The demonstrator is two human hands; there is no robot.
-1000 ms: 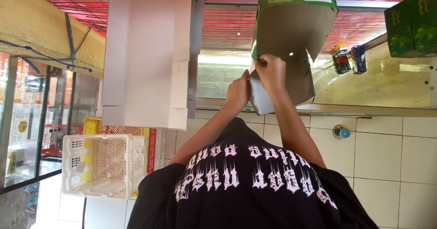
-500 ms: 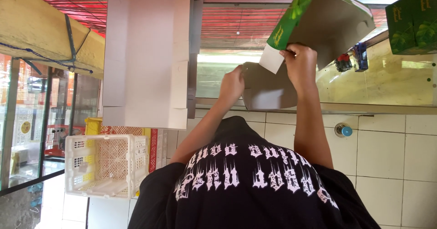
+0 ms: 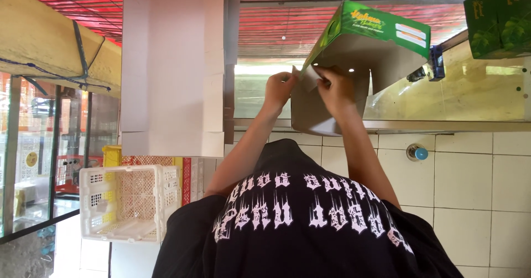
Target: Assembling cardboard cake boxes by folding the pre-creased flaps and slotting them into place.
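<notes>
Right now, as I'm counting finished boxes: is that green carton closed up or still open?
Open. The green carton shows its bare brown inside, with flaps loose under the left hand and right hand.

The picture appears upside down: a person in a black printed T-shirt [image 3: 310, 223] reaches both arms toward a green-printed brown cardboard box [image 3: 354, 62]. The left hand [image 3: 279, 87] and right hand [image 3: 337, 90] pinch a pale flap [image 3: 311, 76] at its open edge. A white plastic lattice crate [image 3: 124, 200] sits beside a white tiled wall [image 3: 470, 178].
</notes>
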